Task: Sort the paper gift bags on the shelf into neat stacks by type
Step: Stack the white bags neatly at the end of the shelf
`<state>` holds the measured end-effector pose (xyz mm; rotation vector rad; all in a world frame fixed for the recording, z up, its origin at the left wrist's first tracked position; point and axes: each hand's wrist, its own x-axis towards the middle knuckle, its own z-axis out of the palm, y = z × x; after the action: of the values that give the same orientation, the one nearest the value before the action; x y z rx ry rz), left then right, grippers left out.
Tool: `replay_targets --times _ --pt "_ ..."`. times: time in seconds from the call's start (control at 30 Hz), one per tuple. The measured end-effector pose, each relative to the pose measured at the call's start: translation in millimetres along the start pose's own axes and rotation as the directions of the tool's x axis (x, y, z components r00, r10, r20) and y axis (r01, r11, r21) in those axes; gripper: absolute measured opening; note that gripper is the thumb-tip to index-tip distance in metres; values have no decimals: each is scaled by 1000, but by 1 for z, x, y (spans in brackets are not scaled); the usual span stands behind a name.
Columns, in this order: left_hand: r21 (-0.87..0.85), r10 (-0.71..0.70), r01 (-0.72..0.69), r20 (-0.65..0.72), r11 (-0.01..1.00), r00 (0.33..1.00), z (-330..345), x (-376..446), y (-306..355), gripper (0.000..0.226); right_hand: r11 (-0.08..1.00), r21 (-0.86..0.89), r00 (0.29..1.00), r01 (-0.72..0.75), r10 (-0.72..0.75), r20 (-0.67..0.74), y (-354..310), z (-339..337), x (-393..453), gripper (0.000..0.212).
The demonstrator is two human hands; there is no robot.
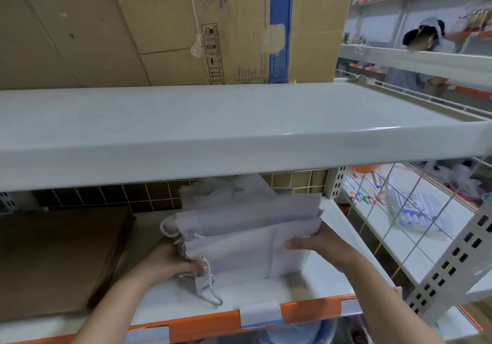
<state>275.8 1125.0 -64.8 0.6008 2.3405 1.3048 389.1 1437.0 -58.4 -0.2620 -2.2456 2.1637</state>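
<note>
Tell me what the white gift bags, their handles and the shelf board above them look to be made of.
White gift bags: matte paper, flat sheets with sharp creased edges. Handles: twisted grey-white cord, apparently textile, with visible rope strands. Upper shelf board: probably painted metal, smooth, slightly glossy, with a rolled front lip.

We see our two bare forearms, no sleeves reaching the wrists; our left hand and right hand wear no gloves, rings or watch.
</note>
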Motion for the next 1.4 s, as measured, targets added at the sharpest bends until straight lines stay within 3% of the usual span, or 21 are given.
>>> replay_targets --times 0.07,0.27,0.37,0.43,0.53,0.57,0.63,0.7,0.77,0.83,0.97,1.07,1.13,1.3,1.4 --pt "-11 13 -13 -29 1000 999 1 0 6 38 999 38 1000 6 -6 11 -2 4 0 47" --pt "-104 -269 256 -135 961 954 19 11 9 41 1000 21 999 24 -24 27 -1 25 5 50" --pt "79 -101 107 -76 991 992 1 0 16 44 999 14 999 46 -46 -22 2 24 8 44" --pt "92 8 -3 -47 996 999 -15 -7 27 55 999 -6 998 42 -42 -56 5 25 10 45" --pt "21 78 -75 -270 997 960 -34 -15 52 82 998 -41 997 39 -41 -69 5 25 9 42" --pt "44 149 -142 -340 989 929 -34 -18 65 80 998 -45 997 40 -43 -61 3 25 8 41" --pt "93 305 -293 -393 952 867 -25 -20 97 55 997 -61 998 47 -49 -45 2 25 6 42" --pt "111 399 -384 -320 916 859 -14 -15 124 22 996 -75 997 56 -59 -39 1 25 4 40" --pt "103 437 -424 -216 900 873 -6 -4 134 8 995 -81 998 50 -53 -44 1 26 2 37" --pt "-9 388 -398 -201 917 899 -8 3 127 5 997 -69 997 41 -45 -57 0 27 1 33" --pt "-330 260 -384 -362 862 895 -30 -5 94 7 997 -64 997 34 -38 -62 -2 29 0 28" --pt "-489 163 -367 -409 792 898 -37 -9 68 32 997 -76 998 29 -33 -59 -3 33 1 30" --pt "-603 106 -344 -394 720 913 -34 -10 55 36 998 -63 998 21 -25 -54 -4 35 2 31" --pt "-752 -15 -316 -397 578 918 -14 -8 37 23 999 -53 1000 -4 3 -14 -6 38 1 35" --pt "-779 -195 -321 -486 538 852 6 -4 30 42 998 -59 999 13 -11 36 -3 41 -1 40"
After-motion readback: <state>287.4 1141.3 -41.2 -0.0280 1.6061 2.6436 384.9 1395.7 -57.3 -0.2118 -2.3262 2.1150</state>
